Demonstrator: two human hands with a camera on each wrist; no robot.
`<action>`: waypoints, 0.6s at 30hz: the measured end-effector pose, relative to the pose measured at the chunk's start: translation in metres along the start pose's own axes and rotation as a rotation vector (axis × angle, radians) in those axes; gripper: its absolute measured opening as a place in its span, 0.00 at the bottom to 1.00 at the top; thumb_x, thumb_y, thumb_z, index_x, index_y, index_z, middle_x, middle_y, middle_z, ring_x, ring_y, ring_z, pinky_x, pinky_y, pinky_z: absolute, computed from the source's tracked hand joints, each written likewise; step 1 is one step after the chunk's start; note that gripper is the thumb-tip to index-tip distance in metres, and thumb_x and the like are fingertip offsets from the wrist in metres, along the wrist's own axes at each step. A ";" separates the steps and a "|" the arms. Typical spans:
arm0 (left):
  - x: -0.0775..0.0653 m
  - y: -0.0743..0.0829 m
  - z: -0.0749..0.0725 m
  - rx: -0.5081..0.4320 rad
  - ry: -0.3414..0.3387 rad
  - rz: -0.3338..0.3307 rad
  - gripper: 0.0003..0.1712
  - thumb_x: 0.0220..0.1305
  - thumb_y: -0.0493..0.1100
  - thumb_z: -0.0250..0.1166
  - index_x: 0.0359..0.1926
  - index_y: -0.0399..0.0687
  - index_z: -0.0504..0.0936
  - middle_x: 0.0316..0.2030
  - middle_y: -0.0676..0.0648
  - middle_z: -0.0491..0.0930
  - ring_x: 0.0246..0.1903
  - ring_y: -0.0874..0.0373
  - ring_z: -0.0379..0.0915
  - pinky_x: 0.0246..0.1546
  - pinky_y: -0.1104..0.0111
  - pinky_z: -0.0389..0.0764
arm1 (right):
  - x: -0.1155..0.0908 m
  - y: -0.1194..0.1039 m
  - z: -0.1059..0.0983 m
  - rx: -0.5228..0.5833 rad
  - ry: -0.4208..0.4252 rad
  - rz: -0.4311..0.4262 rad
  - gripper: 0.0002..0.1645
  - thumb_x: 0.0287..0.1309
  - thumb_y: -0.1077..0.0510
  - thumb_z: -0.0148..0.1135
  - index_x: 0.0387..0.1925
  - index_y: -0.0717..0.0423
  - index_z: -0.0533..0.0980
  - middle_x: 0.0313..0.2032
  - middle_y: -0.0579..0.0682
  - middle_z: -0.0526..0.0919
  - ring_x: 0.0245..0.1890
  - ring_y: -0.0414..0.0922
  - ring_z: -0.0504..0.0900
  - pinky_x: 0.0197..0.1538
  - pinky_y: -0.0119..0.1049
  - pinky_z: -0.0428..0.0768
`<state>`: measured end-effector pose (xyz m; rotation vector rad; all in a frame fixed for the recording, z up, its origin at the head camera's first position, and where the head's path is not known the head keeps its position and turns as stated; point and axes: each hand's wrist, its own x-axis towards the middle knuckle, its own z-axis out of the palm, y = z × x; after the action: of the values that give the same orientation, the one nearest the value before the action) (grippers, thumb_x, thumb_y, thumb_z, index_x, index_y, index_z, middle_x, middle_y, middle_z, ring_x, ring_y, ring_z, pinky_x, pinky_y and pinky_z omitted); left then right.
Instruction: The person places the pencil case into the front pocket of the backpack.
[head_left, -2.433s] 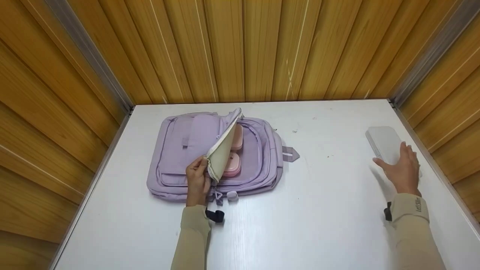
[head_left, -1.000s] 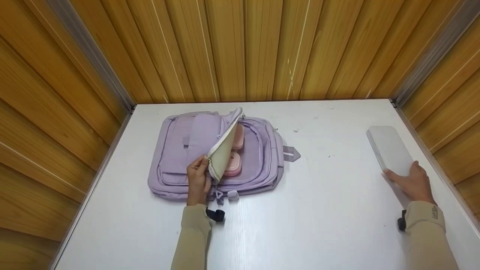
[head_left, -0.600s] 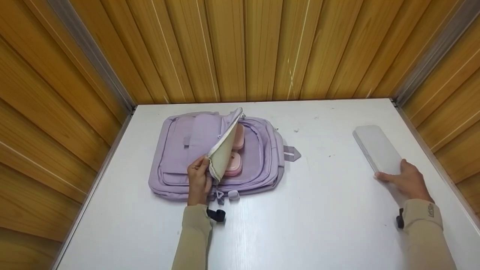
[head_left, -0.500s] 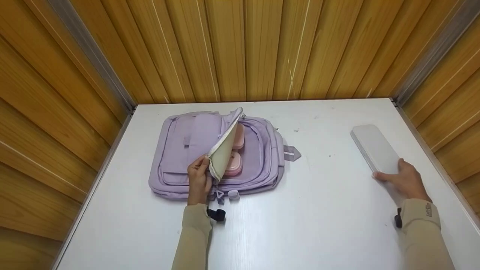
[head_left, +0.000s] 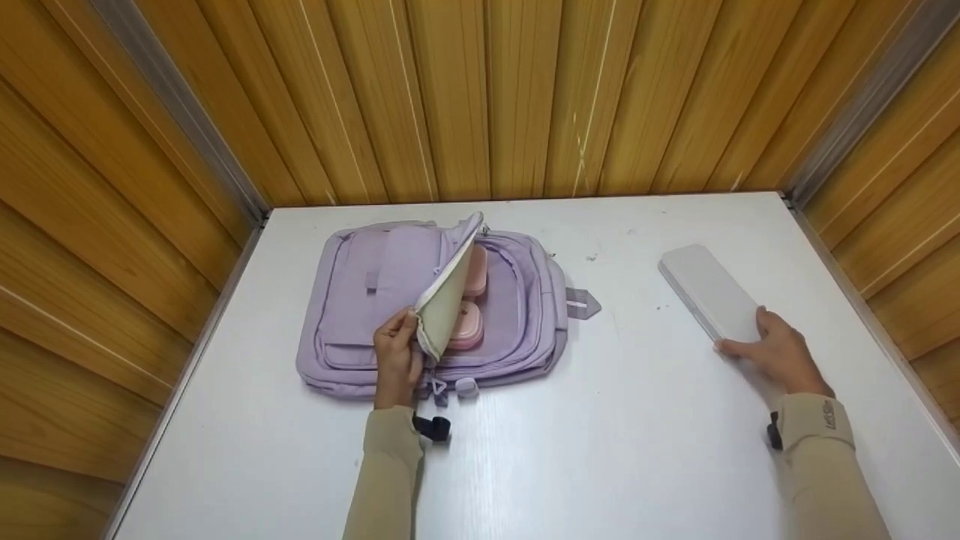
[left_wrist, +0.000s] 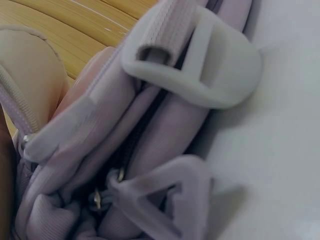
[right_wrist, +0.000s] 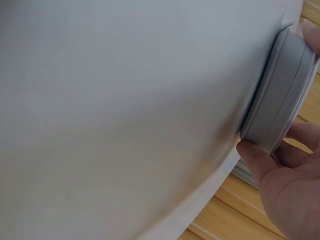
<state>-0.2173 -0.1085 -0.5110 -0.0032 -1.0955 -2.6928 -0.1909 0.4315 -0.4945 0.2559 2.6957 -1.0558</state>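
Observation:
A lilac backpack (head_left: 352, 300) lies flat on the white table, its front compartment partly unzipped. My left hand (head_left: 395, 352) pinches the edge of the backpack flap (head_left: 444, 304), holding it raised with the pale lining showing. Inside the opening sit two pink boxes, an upper one (head_left: 477, 271) and a lower one (head_left: 466, 328), both partly hidden by the flap. To the right, my right hand (head_left: 780, 349) grips the near end of a flat, light grey case (head_left: 709, 289), thumb on its left side. The right wrist view shows a seam running along the case (right_wrist: 280, 90).
The white table (head_left: 600, 450) is bounded by wood-patterned walls (head_left: 525, 97) at the back and sides. A strap end (head_left: 582, 303) sticks out to the right of the backpack. By its near side lie a pale buckle (head_left: 466, 388) and a triangular zip pull (left_wrist: 170, 195).
My right hand first reached over the grey case, then took its near end and has moved it left toward the backpack. My left hand keeps holding the flap in the same place.

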 end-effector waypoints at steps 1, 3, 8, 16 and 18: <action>0.000 0.000 0.000 -0.004 -0.001 -0.001 0.09 0.50 0.43 0.73 0.32 0.43 0.86 0.29 0.48 0.85 0.32 0.62 0.81 0.37 0.75 0.82 | 0.001 -0.002 0.001 0.000 -0.003 -0.008 0.73 0.51 0.33 0.66 0.70 0.70 0.29 0.70 0.73 0.29 0.69 0.72 0.32 0.69 0.67 0.40; -0.001 0.000 0.000 -0.013 -0.009 -0.001 0.08 0.52 0.41 0.72 0.32 0.42 0.86 0.29 0.48 0.85 0.32 0.62 0.81 0.37 0.75 0.82 | 0.002 -0.005 0.004 -0.009 -0.008 -0.020 0.73 0.51 0.33 0.66 0.70 0.70 0.30 0.70 0.74 0.30 0.70 0.72 0.32 0.70 0.67 0.40; 0.001 0.000 -0.001 -0.023 -0.025 0.002 0.08 0.52 0.41 0.72 0.33 0.42 0.86 0.29 0.48 0.85 0.32 0.62 0.81 0.37 0.75 0.82 | 0.005 -0.014 0.012 -0.041 -0.022 -0.041 0.72 0.51 0.34 0.67 0.71 0.70 0.32 0.70 0.74 0.33 0.70 0.73 0.38 0.69 0.68 0.45; 0.001 0.001 0.000 -0.006 -0.006 -0.006 0.09 0.52 0.42 0.72 0.33 0.42 0.86 0.30 0.47 0.85 0.32 0.62 0.81 0.37 0.75 0.83 | 0.009 -0.031 0.024 -0.069 -0.042 -0.072 0.69 0.51 0.36 0.68 0.71 0.71 0.37 0.71 0.73 0.38 0.69 0.73 0.42 0.69 0.68 0.48; 0.000 0.001 0.000 0.001 0.002 -0.009 0.08 0.53 0.41 0.72 0.33 0.42 0.86 0.30 0.47 0.85 0.33 0.62 0.81 0.37 0.75 0.83 | 0.009 -0.035 0.027 -0.065 -0.048 -0.076 0.69 0.51 0.37 0.69 0.71 0.71 0.37 0.72 0.72 0.38 0.70 0.73 0.43 0.69 0.68 0.48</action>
<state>-0.2175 -0.1093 -0.5097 0.0045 -1.0983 -2.7000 -0.2043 0.3888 -0.4940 0.1162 2.7099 -0.9802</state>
